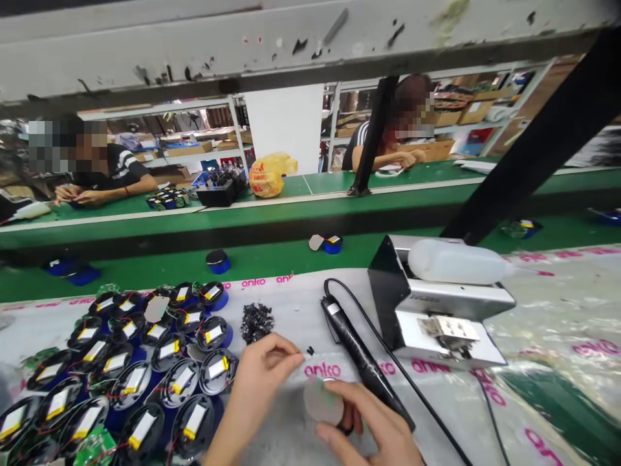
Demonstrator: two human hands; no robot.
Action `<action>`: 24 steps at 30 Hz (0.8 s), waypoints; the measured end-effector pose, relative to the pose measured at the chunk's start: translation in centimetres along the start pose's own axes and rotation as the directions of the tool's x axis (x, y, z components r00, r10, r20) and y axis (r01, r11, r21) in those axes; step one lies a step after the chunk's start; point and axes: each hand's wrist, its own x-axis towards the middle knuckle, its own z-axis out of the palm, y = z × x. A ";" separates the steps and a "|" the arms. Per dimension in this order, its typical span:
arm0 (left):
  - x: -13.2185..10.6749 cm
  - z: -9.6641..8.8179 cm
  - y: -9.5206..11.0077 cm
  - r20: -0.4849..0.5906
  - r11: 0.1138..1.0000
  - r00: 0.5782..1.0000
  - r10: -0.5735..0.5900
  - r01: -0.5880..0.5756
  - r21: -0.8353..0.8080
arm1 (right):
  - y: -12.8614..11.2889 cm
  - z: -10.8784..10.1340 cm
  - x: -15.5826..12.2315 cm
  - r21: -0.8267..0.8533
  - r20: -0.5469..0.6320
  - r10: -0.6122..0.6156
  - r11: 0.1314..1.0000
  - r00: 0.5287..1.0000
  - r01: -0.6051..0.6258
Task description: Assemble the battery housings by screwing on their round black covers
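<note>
My left hand [262, 375] is pinched, its fingertips by a tiny black part [310, 351] on the white foam sheet [291, 304]. Whether the fingers hold a part I cannot make out. My right hand [373, 424] is curled round a pale round disc-shaped piece [323, 401] near the bottom edge. A small heap of black parts [257, 321] lies just beyond my left hand. A black electric screwdriver [361, 359] with its cord lies on the sheet right of my hands.
Several round black housings with yellow-labelled cells [136, 362] crowd the left. A metal stand [436, 310] carries a white squeeze bottle [456, 262]. Blue-black units [218, 261] sit on the green belt [272, 255]. Two people work across a far bench by a yellow bag [269, 175].
</note>
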 end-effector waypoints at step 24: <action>-2.8 3.4 -3.2 0.122 0.621 0.935 -0.334 0.315 -0.718 | -2.5 -1.1 0.3 0.046 0.147 0.338 0.937 0.930 -0.348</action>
